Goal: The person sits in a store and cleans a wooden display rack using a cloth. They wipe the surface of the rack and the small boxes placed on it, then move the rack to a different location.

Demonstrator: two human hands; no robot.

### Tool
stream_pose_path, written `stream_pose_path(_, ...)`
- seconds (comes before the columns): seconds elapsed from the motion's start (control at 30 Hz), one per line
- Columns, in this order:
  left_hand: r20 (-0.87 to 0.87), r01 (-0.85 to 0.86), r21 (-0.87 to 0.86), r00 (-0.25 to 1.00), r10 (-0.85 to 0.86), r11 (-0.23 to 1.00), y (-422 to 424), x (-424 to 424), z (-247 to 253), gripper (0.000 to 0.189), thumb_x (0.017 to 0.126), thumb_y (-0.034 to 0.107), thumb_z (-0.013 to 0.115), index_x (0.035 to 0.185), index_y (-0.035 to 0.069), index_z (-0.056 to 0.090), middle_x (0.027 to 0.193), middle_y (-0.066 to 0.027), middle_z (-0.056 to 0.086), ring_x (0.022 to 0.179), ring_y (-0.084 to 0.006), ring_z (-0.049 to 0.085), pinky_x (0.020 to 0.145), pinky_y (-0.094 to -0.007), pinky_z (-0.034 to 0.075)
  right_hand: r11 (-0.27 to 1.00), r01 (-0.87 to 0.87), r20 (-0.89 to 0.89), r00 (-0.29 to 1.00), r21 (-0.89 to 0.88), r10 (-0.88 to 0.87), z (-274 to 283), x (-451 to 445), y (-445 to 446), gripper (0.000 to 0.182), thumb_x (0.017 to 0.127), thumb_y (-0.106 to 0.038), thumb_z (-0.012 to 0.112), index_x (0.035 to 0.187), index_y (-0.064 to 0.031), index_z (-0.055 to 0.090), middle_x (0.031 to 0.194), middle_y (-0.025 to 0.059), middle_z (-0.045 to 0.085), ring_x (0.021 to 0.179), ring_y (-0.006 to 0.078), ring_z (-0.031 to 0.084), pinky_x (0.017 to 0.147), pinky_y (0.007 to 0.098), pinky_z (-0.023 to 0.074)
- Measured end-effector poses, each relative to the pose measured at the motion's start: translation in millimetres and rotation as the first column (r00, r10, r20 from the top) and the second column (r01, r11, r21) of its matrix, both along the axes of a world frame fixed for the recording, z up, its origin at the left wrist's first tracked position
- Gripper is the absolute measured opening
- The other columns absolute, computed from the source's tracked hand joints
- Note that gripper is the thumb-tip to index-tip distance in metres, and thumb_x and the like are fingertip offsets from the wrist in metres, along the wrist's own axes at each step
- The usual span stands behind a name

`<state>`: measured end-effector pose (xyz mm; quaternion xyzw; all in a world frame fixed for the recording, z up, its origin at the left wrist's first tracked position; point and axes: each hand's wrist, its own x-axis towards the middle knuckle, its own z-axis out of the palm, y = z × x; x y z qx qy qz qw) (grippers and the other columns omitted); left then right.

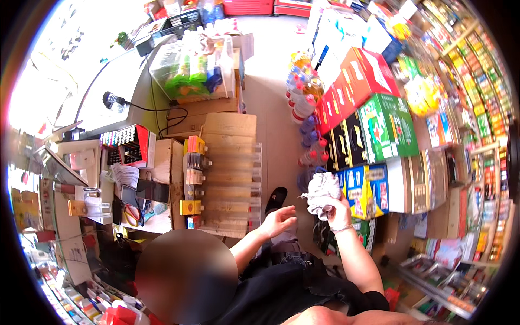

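Note:
A crumpled whitish cloth [323, 191] is bunched in my right hand [341, 213], which wears a bracelet at the wrist. Just beyond that hand stands a blue and yellow carton [359, 191]. My left hand [279, 222] hangs in front of my body with fingers apart and nothing in it. To its left is a clear plastic display rack [227, 174] on brown cardboard, with several small packs [191, 207] along its left side. A black shoe [278, 198] shows on the floor past my left hand.
At right, a green beer carton [386, 126] and red cartons [357, 77] are stacked beside bottles [304, 107] on the floor. Stocked shelves [483, 81] line the far right. On the left, a desk [152, 223] holds scissors [132, 215] and a phone [152, 191]. A blurred disc hides the lower left.

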<state>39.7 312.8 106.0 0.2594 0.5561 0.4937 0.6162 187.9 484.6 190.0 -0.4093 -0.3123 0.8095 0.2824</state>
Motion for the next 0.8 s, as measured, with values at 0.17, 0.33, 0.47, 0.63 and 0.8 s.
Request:
stream_pose_path(0.17,-0.218,-0.397,-0.028,0.898,0.382,0.917,27,-77,-20,0.050,0.091,0.011,0.067,0.138,0.004,0.050,0.125,-0.0104,0.063,0.107,-0.0150,0.062,0.093,-0.0302,0.051,0.973,-0.232,0.052,0.971,-0.015,0.233,-2,-81,47,0.044,0.081,-0.002,0.060,0.124,0.0004,0.052,0.106,0.0140,0.066,0.089,0.0257,0.068,0.075,0.0348,0.0570)
stream_pose_path(0.33,-0.466,-0.588,0.147,0.668,0.580,0.795,70,-182,-4,0.043,0.089,0.005,0.067,0.131,0.005,0.058,0.114,-0.0066,0.067,0.094,-0.0104,0.063,0.085,-0.0266,0.052,0.949,-0.314,0.245,0.920,-0.003,0.305,-34,-120,109,0.035,0.079,-0.006,0.063,0.113,0.0015,0.055,0.099,0.0133,0.066,0.085,0.0232,0.068,0.073,0.0338,0.0567)
stream_pose_path(0.47,-0.687,-0.499,0.541,0.203,0.698,0.677,125,-299,75,0.038,0.084,-0.003,0.065,0.121,0.004,0.063,0.108,-0.0077,0.066,0.092,-0.0161,0.061,0.083,-0.0274,0.050,0.949,-0.313,0.282,0.915,0.047,0.288,-43,-146,162,0.041,0.078,0.000,0.062,0.118,0.0036,0.055,0.109,0.0134,0.066,0.097,0.0256,0.067,0.089,0.0378,0.0535)
stream_pose_path(0.63,-0.804,-0.447,0.573,-0.144,0.578,0.686,202,-423,150,0.056,0.080,0.010,0.073,0.133,0.007,0.054,0.128,-0.0175,0.058,0.118,-0.0355,0.053,0.103,-0.0424,0.041,0.952,-0.300,0.311,0.912,0.058,0.268,-40,-167,228,0.039,0.083,-0.001,0.061,0.122,0.0023,0.055,0.109,0.0116,0.066,0.097,0.0214,0.066,0.090,0.0347,0.0516)
stream_pose_path(0.8,-0.920,-0.527,0.390,-0.264,0.291,0.755,256,-505,151,0.079,0.071,0.030,0.081,0.140,0.011,0.047,0.139,-0.0147,0.051,0.125,-0.0374,0.048,0.103,-0.0446,0.041,0.939,-0.315,0.282,0.921,0.136,0.268,-33,-209,311,0.047,0.081,0.003,0.056,0.128,0.0043,0.052,0.119,0.0150,0.063,0.108,0.0257,0.063,0.096,0.0378,0.0495)
